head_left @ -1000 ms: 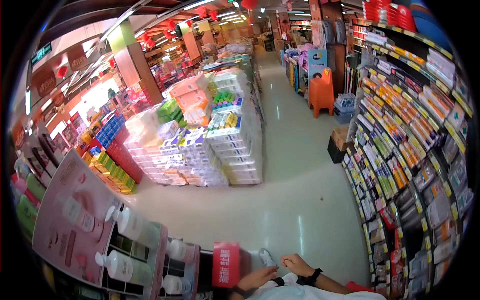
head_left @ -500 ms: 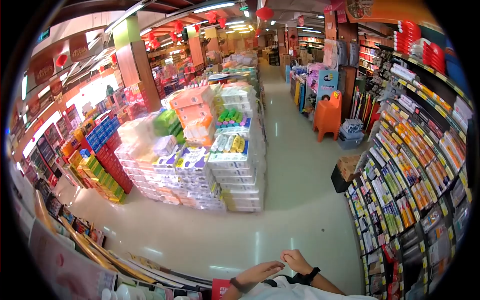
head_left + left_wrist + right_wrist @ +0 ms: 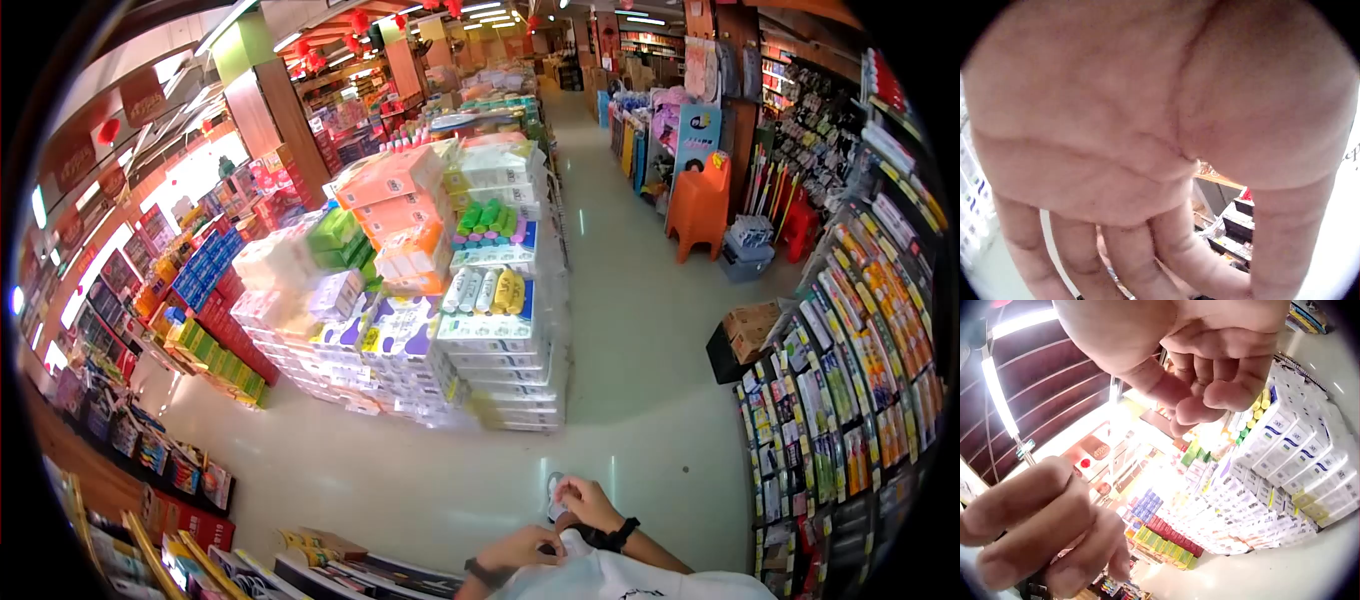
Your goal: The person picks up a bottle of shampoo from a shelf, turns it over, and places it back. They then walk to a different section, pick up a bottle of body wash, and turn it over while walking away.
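Note:
In the head view the left hand (image 3: 518,549) is held in front of the white shirt (image 3: 610,575), with nothing in it. Slightly above and to its right, the right hand (image 3: 590,502) is empty too, a dark band round its wrist; the hands are apart. The left wrist view is filled by the left palm (image 3: 1116,119), its fingers loosely bent and the index fingertip near the thumb. Across the top of the right wrist view the right hand (image 3: 1210,350) has loosely curled fingers. The left hand's fingers (image 3: 1054,525) show at lower left there.
Stacked tissue packs (image 3: 400,330) stand mid-floor, beside an aisle (image 3: 610,300). Shelves of packaged goods (image 3: 850,380) line the right. An orange stool (image 3: 698,210) and a cardboard box (image 3: 750,330) stand near them. Low shelves (image 3: 330,575) run along the lower left.
The head view has turned and moved; the lotion bottles and pink display board at lower left are out of sight. The stacked packs look larger. Both hands stay in front of the body, empty.

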Action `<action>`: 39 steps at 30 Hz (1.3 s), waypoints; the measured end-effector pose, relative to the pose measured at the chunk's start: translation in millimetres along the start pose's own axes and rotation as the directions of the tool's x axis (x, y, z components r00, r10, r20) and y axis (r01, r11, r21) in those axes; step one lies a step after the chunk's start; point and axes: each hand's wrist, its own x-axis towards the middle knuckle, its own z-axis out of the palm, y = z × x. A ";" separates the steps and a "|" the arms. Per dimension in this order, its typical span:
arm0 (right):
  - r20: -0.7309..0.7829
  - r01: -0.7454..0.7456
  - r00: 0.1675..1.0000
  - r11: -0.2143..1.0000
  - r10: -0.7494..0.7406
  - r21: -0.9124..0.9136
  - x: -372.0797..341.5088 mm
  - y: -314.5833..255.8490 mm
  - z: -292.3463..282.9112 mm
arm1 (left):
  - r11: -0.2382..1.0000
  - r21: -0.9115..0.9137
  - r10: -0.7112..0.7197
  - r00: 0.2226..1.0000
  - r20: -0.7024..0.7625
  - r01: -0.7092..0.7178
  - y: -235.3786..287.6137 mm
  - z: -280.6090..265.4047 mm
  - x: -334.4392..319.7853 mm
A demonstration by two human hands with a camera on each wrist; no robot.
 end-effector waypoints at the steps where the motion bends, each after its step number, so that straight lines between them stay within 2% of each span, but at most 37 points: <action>1: 0.014 -0.001 1.000 0.999 0.001 -0.039 23.2 -1.8 -8.6 | 0.999 0.020 -0.041 0.998 0.044 0.041 16.0 -24.7 8.8; 2: 0.028 0.006 1.000 0.997 -0.004 -0.082 46.8 -3.4 -18.1 | 0.996 0.045 -0.077 0.993 0.084 0.073 28.2 -48.6 19.3; 5: 0.131 0.040 0.991 0.999 -0.041 0.008 116.7 -9.6 -41.9 | 0.999 0.006 -0.033 0.999 -0.014 0.033 44.9 -109.1 48.0; 8: 0.163 0.171 0.974 0.982 -0.156 -0.083 180.0 -32.8 -57.9 | 0.995 0.101 -0.013 0.999 -0.048 0.018 30.8 -169.9 78.7; 11: 0.191 0.152 0.973 0.983 -0.130 -0.104 231.9 -26.7 -68.1 | 0.996 0.006 -0.081 0.978 -0.190 0.084 39.6 -211.3 102.1; 13: 0.248 0.105 0.964 0.994 -0.096 -0.023 258.6 -25.9 -72.2 | 0.974 -0.226 -0.008 0.997 -0.075 -0.009 55.7 -239.3 111.4; 15: 0.315 0.045 0.947 0.995 -0.072 0.092 278.8 -13.5 -69.4 | 0.895 -0.442 0.078 0.997 0.010 -0.065 75.1 -255.6 114.9; 18: 0.405 0.013 0.914 0.999 -0.030 0.044 300.6 -6.0 -68.5 | 0.917 -0.386 0.132 0.990 0.046 -0.104 68.0 -279.8 125.9; 20: 0.416 0.029 0.909 0.998 -0.005 -0.051 315.4 -2.9 -69.8 | 0.890 -0.453 -0.001 0.995 -0.095 -0.043 47.5 -288.8 134.8; 24: 0.439 0.045 0.898 0.993 0.008 -0.111 344.1 9.9 -72.5 | 0.876 -0.483 -0.177 0.935 -0.306 0.008 40.4 -332.2 146.8; 25: 0.421 -0.001 0.906 0.997 0.035 -0.081 350.5 12.3 -71.8 | 0.869 -0.495 -0.211 0.912 -0.351 0.010 32.5 -344.6 148.4; 26: 0.403 -0.045 0.913 0.998 0.063 -0.054 358.2 14.2 -72.4 | 0.822 -0.565 -0.162 0.919 -0.359 -0.075 25.6 -359.2 149.8; 29: 0.304 -0.138 0.941 0.988 0.152 -0.066 389.5 11.7 -68.7 | 0.948 -0.317 -0.170 0.867 -0.469 0.014 -24.4 -410.7 151.7; 31: 0.227 -0.158 0.957 0.981 0.180 -0.114 420.7 23.3 -65.5 | 0.950 -0.311 -0.171 0.835 -0.523 0.000 -36.1 -446.4 152.6; 33: 0.168 -0.112 0.969 0.927 0.182 -0.358 448.1 25.9 -57.4 | 0.939 -0.345 -0.185 0.819 -0.543 -0.017 -58.3 -488.3 151.6; 35: 0.162 -0.036 0.975 0.823 0.154 -0.567 477.6 20.7 -44.9 | 0.933 -0.359 -0.247 0.757 -0.605 0.017 -78.4 -525.9 153.3; 36: 0.209 0.000 0.969 0.851 0.129 -0.525 493.5 16.7 -38.6 | 0.931 -0.364 -0.273 0.719 -0.639 0.030 -81.5 -546.1 158.2; 38: 0.203 -0.056 0.965 0.891 0.163 -0.450 526.2 13.5 -24.8 | 0.907 -0.415 -0.363 0.626 -0.690 0.070 -88.8 -575.2 163.9; 39: 0.202 -0.089 0.962 0.910 0.184 -0.405 538.8 12.5 -15.5 | 0.954 -0.289 -0.277 0.593 -0.756 0.077 -116.7 -590.0 169.0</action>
